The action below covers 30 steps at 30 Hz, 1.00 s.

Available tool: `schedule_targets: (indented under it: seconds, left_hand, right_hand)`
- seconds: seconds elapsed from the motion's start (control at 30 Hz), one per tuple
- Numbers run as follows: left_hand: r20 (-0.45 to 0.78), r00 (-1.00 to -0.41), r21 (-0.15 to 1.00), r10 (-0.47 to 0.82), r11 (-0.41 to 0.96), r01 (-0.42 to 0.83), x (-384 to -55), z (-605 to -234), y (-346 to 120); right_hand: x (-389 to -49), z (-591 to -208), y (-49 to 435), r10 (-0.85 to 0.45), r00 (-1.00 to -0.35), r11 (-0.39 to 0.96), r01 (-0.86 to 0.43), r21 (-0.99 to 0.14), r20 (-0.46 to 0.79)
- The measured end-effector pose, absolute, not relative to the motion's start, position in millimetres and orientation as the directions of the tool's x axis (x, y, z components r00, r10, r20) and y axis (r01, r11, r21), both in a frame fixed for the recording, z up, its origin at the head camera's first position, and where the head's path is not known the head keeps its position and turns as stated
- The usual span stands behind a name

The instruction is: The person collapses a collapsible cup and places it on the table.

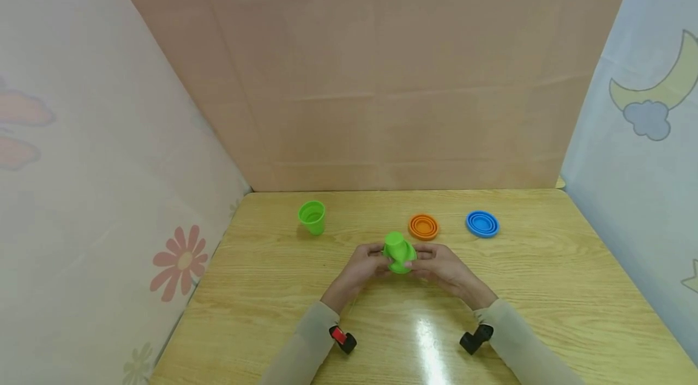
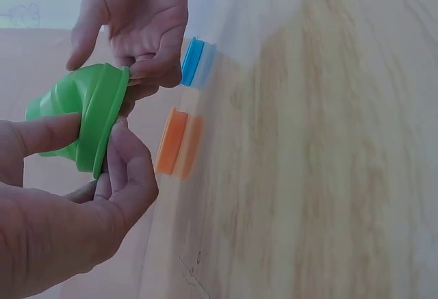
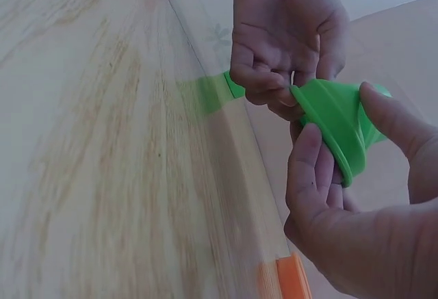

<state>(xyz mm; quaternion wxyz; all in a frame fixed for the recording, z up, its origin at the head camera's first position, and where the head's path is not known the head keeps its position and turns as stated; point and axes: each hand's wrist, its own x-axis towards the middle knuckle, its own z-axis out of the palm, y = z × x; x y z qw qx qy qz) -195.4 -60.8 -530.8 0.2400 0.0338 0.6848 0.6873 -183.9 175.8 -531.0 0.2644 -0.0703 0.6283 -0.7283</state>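
Both hands hold a green collapsible cup [image 1: 398, 253] above the table, its wide rim toward the person and its narrow base pointing away. The cup's wall is partly folded and dented. My left hand [image 1: 366, 265] grips one side, thumb on the wall and fingers at the rim, as the left wrist view also shows on the cup [image 2: 89, 111]. Across from it, my right hand [image 1: 448, 270] pinches the other side, its thumb pressing the wall of the cup [image 3: 335, 121] and its fingers under the rim.
A second green cup [image 1: 312, 217] stands extended at the back left of the wooden table [image 1: 262, 312]. Behind the hands lie a flattened orange cup [image 1: 423, 227] and, farther right, a flattened blue one [image 1: 482, 224]. A tan backdrop [image 1: 382, 70] rises at the table's far edge.
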Motion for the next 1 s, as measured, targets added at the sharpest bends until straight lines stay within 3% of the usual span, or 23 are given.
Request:
schedule_targets:
  seconds: [0.33,0.63,1.0]
  left_hand:
    - [-0.246,-0.876,0.957,0.416,-0.041,-0.288,-196.6,-531.2,-56.7]
    - [-0.255,-0.887,0.959,0.386,-0.020,-0.284,-195.5,-532.1,-52.7]
    - [-0.209,-0.826,0.971,0.523,0.011,-0.239,-194.9,-531.5,-62.6]
  right_hand:
    - [-185.2,-528.4,171.8,-0.406,-0.883,-0.037,0.272,-0.962,-0.234]
    - [-184.8,-528.7,163.6,-0.281,-0.918,0.016,0.287,-0.958,-0.280]
    - [-183.7,-530.2,165.7,-0.321,-0.908,-0.016,0.287,-0.958,-0.267]
